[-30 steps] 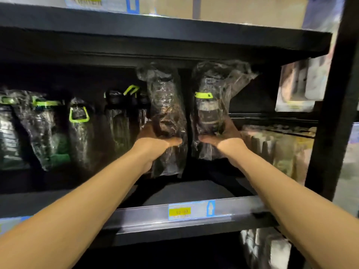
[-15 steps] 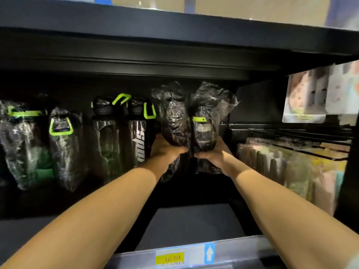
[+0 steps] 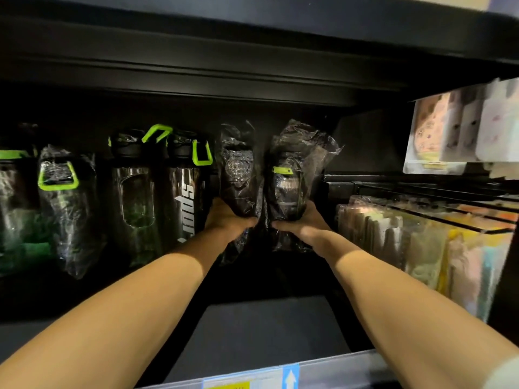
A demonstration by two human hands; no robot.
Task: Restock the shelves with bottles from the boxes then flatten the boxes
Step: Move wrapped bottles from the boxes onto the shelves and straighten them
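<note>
Two hands at work deep in the shelf [image 3: 266, 327]. The left hand [image 3: 226, 220] grasps the lower body of a plastic-wrapped bottle [image 3: 237, 178], fingers curled round it. The right hand [image 3: 304, 223] likewise clasps a second wrapped bottle [image 3: 286, 189], which has a green lid band. Both bottles are upright and side by side toward the shelf's rear edge, just right of the lettered bottle [image 3: 188, 200]. Their bases seem slightly raised, though darkness obscures this. Pastel packaged goods [image 3: 421, 242] occupy the shelf's right end.
</note>
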